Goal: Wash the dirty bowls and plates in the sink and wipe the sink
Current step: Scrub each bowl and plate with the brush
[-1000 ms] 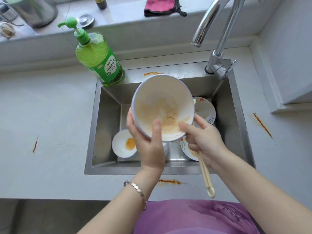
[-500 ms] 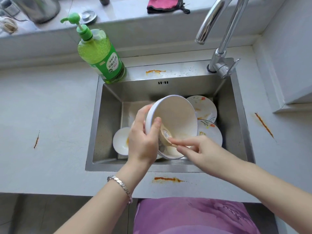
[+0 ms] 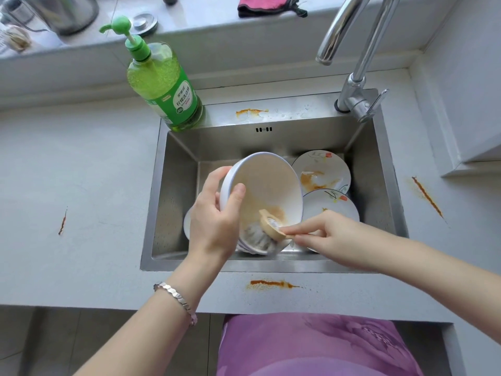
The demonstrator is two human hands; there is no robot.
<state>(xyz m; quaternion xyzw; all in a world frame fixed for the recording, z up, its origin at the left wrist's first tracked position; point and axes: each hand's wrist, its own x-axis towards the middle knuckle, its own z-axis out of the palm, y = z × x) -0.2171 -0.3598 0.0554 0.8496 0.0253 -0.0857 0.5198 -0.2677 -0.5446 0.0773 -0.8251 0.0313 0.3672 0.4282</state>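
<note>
My left hand (image 3: 217, 215) grips the rim of a white bowl (image 3: 267, 185) smeared with orange sauce, tilted toward the right inside the steel sink (image 3: 271, 139). My right hand (image 3: 328, 234) holds the wooden handle of a dish brush (image 3: 271, 225), whose head presses into the bowl's lower inside. Two flowered plates (image 3: 321, 169) with orange stains lie at the sink's right, one overlapping the other. Part of a small white dish (image 3: 186, 223) shows behind my left hand.
A green bottle of dish soap (image 3: 165, 85) stands on the sink's back left corner. The chrome tap (image 3: 355, 50) rises at the back right. Orange stains mark the counter (image 3: 271, 284) and the sink ledge (image 3: 250, 112). A pink cloth (image 3: 265, 5) lies on the windowsill.
The bowl has gone down from above the sink into the basin and tilted right. My right hand has turned the brush head into the bowl.
</note>
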